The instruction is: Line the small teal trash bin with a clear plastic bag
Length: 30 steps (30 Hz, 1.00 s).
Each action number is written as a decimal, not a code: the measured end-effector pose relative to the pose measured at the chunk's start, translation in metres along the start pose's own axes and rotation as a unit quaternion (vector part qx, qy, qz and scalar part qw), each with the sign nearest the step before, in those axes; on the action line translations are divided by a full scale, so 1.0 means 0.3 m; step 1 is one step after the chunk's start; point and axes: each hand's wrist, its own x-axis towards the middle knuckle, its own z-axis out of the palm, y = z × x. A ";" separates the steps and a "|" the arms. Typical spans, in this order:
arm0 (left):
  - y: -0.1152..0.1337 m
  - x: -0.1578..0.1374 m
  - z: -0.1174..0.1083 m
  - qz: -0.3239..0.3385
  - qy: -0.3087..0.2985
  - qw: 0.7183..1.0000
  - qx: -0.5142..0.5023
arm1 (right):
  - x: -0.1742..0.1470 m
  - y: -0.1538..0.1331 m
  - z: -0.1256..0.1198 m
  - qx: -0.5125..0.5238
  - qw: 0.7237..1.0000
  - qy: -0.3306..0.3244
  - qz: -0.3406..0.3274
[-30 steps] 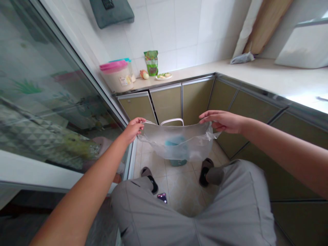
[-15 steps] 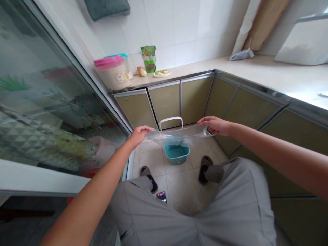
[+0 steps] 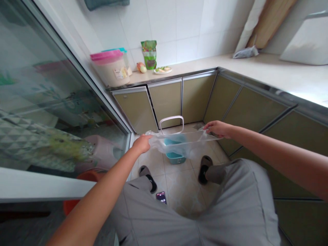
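Left hand (image 3: 142, 144) and right hand (image 3: 217, 128) each pinching one end of clear plastic bag (image 3: 179, 145), stretched between them above teal bin (image 3: 175, 156).

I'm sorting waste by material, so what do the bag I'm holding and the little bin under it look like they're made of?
The bag looks like thin clear plastic film: the teal bin shows through it, and it crinkles where the left hand and right hand pinch it. The bin looks like smooth moulded plastic with a white handle.

No legible txt; label on tub (image 3: 110, 68) too blurry
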 end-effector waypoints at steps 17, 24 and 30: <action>0.100 0.052 0.030 -0.010 -0.079 0.997 0.020 | 0.098 -0.043 -0.025 -0.136 0.918 0.312 -0.205; 0.081 0.077 0.000 -0.043 -0.014 0.999 0.023 | 0.130 -0.086 -0.056 -0.124 0.896 0.364 -0.221; 0.092 0.043 0.014 -0.052 -0.051 0.996 0.042 | 0.136 -0.034 0.000 -0.125 0.906 0.338 -0.221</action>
